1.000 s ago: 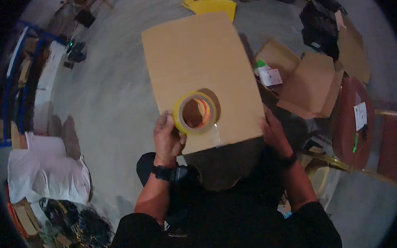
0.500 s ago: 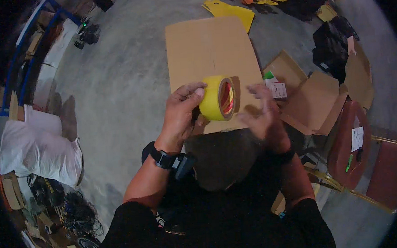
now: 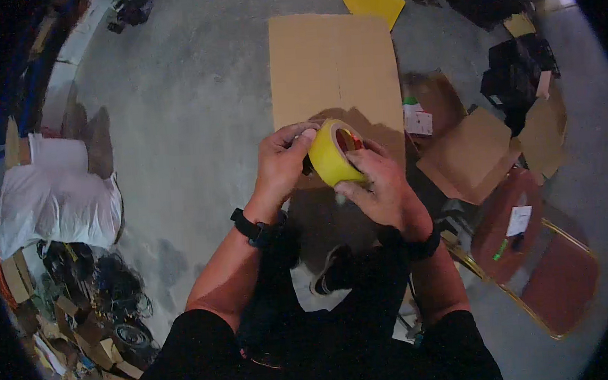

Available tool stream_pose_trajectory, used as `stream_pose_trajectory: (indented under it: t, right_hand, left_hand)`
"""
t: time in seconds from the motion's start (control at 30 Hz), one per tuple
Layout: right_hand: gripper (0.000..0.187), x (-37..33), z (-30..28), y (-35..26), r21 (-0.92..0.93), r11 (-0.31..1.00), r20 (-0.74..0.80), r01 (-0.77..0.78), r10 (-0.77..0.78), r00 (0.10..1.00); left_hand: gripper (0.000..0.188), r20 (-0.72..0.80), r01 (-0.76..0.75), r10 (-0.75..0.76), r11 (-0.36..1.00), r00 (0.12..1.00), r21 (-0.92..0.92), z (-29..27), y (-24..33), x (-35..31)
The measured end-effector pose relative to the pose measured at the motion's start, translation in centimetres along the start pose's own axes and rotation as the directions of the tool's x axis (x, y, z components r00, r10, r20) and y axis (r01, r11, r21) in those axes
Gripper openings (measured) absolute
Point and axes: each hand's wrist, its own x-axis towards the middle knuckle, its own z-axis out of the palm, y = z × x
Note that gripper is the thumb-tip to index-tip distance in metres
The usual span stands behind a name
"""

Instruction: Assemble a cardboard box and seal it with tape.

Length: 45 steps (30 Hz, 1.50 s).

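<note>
A wide roll of yellow tape is held up in front of me, tilted, its reddish core facing right. My left hand grips its left edge between thumb and fingers. On the other side, my right hand is closed on the roll, with fingers at the core opening and the thumb low on the yellow face. Beneath and beyond the hands lies a flat brown cardboard box, their shadow falling across its near part.
An open cardboard carton lies to the right, near a red-padded chair with a gold frame. White sacks sit at the left above a heap of cables. A yellow sheet lies beyond the box.
My right hand has come in from the right and taken hold of the tape roll. The roll has tilted. My view has shifted, and a foot now shows below the box.
</note>
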Motion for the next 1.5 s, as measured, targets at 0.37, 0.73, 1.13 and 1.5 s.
stream_pose_trajectory:
  t: [0.37,0.73,1.13,1.5]
  right_hand:
    - [0.037,3.0,-11.0,-24.2,0.004,0.996,-0.028,-0.089,0.09,0.996]
    - [0.044,1.9,-19.0,-30.0,0.158,0.966,0.088,-0.204,0.192,0.978]
    - [0.045,1.2,-24.0,-30.1,-0.083,0.982,0.313,0.171,-0.138,0.94]
    - [0.044,8.7,-22.3,-31.7,-0.284,0.933,0.364,0.22,-0.107,0.925]
  left_hand:
    - [0.013,-0.42,-0.119,-0.063,0.912,0.905,-0.393,1.1,21.0,-10.9]
    - [0.018,-0.128,0.095,-0.14,0.948,0.982,-0.304,2.5,30.7,-15.2]
    - [0.032,-0.062,0.224,-0.237,0.96,0.969,-0.165,3.1,31.7,-18.0]
    - [0.016,0.158,0.271,-0.291,0.953,0.944,0.137,-1.5,34.4,-10.0]
